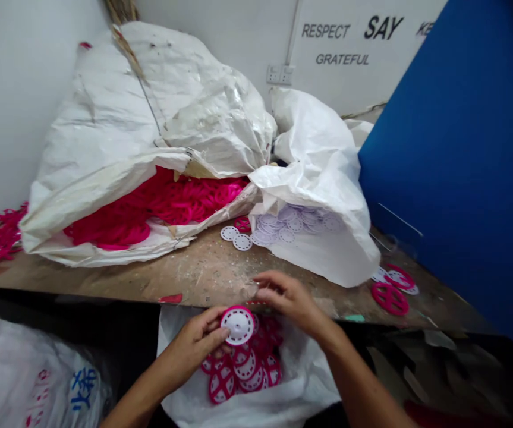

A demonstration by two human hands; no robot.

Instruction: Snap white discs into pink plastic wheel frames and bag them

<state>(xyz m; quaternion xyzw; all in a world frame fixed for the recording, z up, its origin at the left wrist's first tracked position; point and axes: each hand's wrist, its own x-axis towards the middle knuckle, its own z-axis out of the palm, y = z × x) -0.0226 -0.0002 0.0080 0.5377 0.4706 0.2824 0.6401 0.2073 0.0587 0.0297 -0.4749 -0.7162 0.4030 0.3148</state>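
Left hand (pixel 200 333) pinches a pink-rimmed white disc (pixel 238 326) above the white bag (pixel 312 377) of pink-and-white pieces (pixel 248 367); the right hand (pixel 286 297), apart, looks empty, loosely curled. Light rim pressure should steady the disc.

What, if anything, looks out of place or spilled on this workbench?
Some parts lie loose: two white discs and a pink wheel beside the smaller white bag, and a pile near the blue panel. They look stray because similar parts are bagged. The disc in the left hand shows no obvious damage.
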